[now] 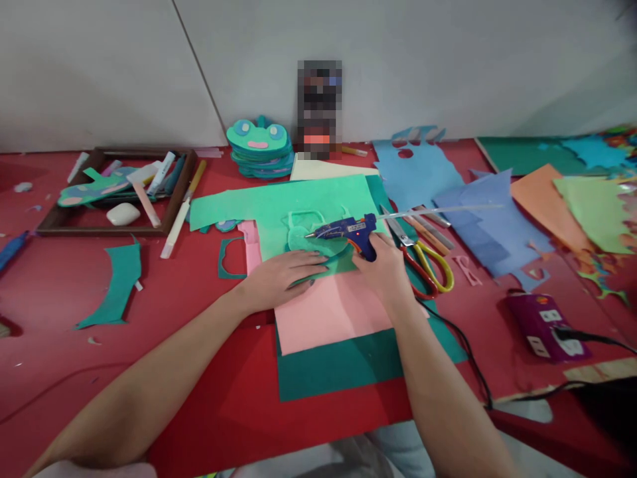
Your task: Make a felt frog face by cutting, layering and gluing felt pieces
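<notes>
Red bench (199, 345): dark green felt sheet (348, 365) front centre, wooden tray (44, 227) far left, teal offcut (117, 285) below it, frog-face stack (261, 149) by wall, purple power strip (540, 325) right.

A red table (60, 345) stands against a plain pale grey wall (448, 60).

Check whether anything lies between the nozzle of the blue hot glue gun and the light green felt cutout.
Nothing visible does. The right hand holds the blue hot glue gun with its nozzle just over the light green felt cutout; the left hand lies flat on the felt nearer the person, clear of the nozzle.
</notes>
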{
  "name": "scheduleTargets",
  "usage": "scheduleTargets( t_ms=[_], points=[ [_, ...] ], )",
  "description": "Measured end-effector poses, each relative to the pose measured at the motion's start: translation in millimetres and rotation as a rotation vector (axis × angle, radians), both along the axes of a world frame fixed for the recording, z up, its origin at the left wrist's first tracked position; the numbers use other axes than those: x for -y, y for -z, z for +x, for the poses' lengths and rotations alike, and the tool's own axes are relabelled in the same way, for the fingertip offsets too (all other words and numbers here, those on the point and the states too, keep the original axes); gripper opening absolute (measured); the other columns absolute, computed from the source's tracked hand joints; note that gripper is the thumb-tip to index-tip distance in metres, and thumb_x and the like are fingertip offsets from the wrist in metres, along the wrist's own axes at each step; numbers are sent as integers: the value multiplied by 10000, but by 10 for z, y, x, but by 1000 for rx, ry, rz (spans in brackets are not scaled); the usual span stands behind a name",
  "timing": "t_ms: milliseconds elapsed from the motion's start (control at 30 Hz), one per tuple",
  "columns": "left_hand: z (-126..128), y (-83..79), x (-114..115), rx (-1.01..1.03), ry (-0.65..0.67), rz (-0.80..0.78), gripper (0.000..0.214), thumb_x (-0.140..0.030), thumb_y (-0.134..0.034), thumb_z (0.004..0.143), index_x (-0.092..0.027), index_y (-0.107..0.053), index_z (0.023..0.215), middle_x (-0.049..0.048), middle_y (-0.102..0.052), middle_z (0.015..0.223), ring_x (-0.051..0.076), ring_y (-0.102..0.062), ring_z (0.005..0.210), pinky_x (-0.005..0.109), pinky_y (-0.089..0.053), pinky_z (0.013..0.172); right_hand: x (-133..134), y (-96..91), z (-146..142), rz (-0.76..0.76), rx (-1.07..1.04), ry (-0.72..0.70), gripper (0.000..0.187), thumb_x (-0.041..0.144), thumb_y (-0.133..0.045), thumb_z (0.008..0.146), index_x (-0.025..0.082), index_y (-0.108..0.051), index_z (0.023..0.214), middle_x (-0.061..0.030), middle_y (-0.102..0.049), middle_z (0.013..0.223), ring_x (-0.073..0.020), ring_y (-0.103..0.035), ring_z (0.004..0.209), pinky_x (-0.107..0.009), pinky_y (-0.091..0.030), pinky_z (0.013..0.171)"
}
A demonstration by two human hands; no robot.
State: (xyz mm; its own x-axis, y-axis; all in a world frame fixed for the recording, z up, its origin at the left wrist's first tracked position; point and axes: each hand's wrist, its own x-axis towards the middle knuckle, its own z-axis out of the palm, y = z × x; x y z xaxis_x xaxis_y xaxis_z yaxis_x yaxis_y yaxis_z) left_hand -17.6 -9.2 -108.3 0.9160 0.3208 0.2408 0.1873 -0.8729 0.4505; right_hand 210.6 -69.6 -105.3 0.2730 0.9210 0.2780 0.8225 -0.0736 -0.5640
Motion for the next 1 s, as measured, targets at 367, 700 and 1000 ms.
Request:
scheduleTargets(
  t_ms=[367, 700, 1000],
  points=[
    [5, 0, -2, -2, 4, 23, 354, -228, -413, 953, -200, -540, 1282, 58, -547, 1360, 201, -476, 1287, 411, -407, 1083, 35, -57, 20, -30, -58, 12, 42, 216, -525, 677, 201, -509, 713, -59, -592, 777, -178, -521, 652, -298, -410, 598],
    [-1, 1, -4, 0, 3, 6, 359, -224, -409, 952, -217, -534, 1288, 51, -544, 1363, 200, -469, 1293, 415, -403, 1086, 46, -40, 78, -19, -3, 15, 43, 211, -522, 673, 213, -480, 674, -38, -562, 721, -171, -490, 621, -297, -395, 579],
    [1, 9, -3, 12, 4, 5, 357, -221, -413, 949, -194, -544, 1280, 71, -555, 1350, 203, -478, 1284, 412, -405, 1085, 57, -74, 114, -30, 2, 26, 118, 195, -535, 669, 222, -421, 655, -24, -535, 707, -160, -490, 609, -280, -403, 564]
  ],
)
